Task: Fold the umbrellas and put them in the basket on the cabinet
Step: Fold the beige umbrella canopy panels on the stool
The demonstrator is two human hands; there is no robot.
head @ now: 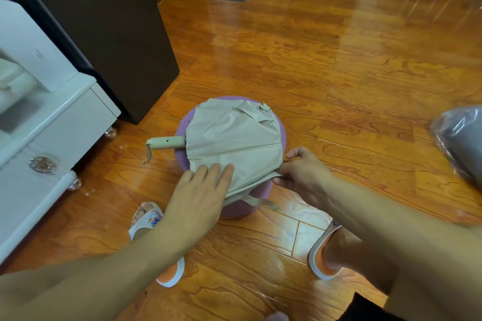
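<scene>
a collapsed beige umbrella (234,135) is laid across the round top of a purple padded stool (182,159), its matte canopy fabric spread in soft creased panels with a straight seam running across. the smooth cylindrical handle (167,142), pale beige with a small dark hole, is projected past the stool's left edge, and a thin wrist strap (148,155) is hung from its end. the left hand (200,195) is pressed flat on the near fabric, fingers straight. the canopy's right edge is pinched by the right hand (302,174) with curled fingers. a closure strap (260,202) is trailed below. glossy grained wood flooring (313,60) is seen under the stool, with a white cabinet (52,122) at left and 2 orange-soled slippers (323,255) near the stool.
</scene>
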